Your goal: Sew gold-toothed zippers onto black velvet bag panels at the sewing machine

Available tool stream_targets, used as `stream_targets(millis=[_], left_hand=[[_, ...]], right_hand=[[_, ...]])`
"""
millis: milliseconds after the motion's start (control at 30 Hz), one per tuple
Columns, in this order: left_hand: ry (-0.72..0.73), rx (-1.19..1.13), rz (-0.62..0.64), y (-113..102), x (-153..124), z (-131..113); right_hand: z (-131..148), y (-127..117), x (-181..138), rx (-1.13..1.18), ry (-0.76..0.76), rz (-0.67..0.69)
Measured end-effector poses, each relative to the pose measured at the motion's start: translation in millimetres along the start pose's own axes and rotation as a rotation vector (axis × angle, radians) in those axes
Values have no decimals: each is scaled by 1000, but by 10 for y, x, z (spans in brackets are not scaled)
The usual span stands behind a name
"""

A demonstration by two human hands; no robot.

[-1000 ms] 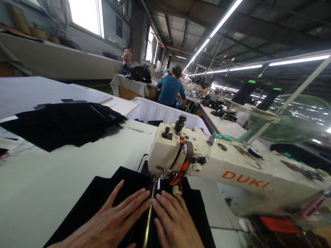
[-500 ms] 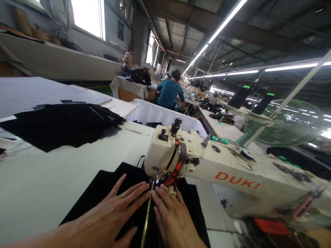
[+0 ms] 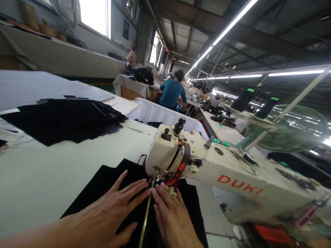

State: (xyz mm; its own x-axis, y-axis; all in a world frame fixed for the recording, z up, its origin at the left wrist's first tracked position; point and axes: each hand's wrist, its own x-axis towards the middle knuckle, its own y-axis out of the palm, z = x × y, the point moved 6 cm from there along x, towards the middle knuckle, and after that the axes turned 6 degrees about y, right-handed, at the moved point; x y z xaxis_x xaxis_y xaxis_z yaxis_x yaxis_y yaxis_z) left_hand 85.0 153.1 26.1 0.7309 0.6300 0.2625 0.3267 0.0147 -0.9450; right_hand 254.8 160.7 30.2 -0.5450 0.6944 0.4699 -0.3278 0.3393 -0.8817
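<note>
Black fabric (image 3: 93,187) lies flat under the head of a cream sewing machine (image 3: 162,148). A narrow gold strip (image 3: 145,220), perhaps a zipper or trim, runs along the fabric up to the presser foot. My left hand (image 3: 113,206) rests on the cloth left of the strip, fingers spread and fingertips close to the needle. On the strip's other side, my right hand (image 3: 172,213) presses down with its fingers stretched forward, partly beneath the machine head. Both palms face the cloth, and neither hand is wrapped around anything.
A stack of black cut pieces (image 3: 69,120) lies on the white table (image 3: 33,172) to the left. Behind the machine stands a white plastic bin (image 3: 170,119). A green fan (image 3: 287,127) is at the right. A person in a teal top (image 3: 172,93) sits farther ahead.
The view has shifted slightly, moving the machine and background a little to the right in the picture. Both hands keep nearly the same place on the fabric.
</note>
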Motion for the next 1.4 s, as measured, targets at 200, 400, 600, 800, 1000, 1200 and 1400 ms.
stream_targets(millis=[200, 400, 600, 800, 1000, 1200, 1400], left_hand=[[-7, 29, 64, -2, -4, -15], [-25, 7, 149, -24, 40, -33], [-36, -41, 137, -35, 28, -26], [-20, -85, 53, -71, 40, -18], [7, -61, 52, 72, 64, 117], [-45, -11, 98, -2, -161, -271], [-17, -76, -44, 31, -689, -878]], right_hand=[[-7, 23, -6, 22, 15, -1], [9, 72, -28, 24, 20, -11], [3, 64, -40, 5, 10, -26], [-18, 64, -27, -7, 11, 18], [-61, 84, 46, -8, 65, 155], [94, -184, -42, 76, 180, 288], [572, -484, -639, 334, 237, 229]])
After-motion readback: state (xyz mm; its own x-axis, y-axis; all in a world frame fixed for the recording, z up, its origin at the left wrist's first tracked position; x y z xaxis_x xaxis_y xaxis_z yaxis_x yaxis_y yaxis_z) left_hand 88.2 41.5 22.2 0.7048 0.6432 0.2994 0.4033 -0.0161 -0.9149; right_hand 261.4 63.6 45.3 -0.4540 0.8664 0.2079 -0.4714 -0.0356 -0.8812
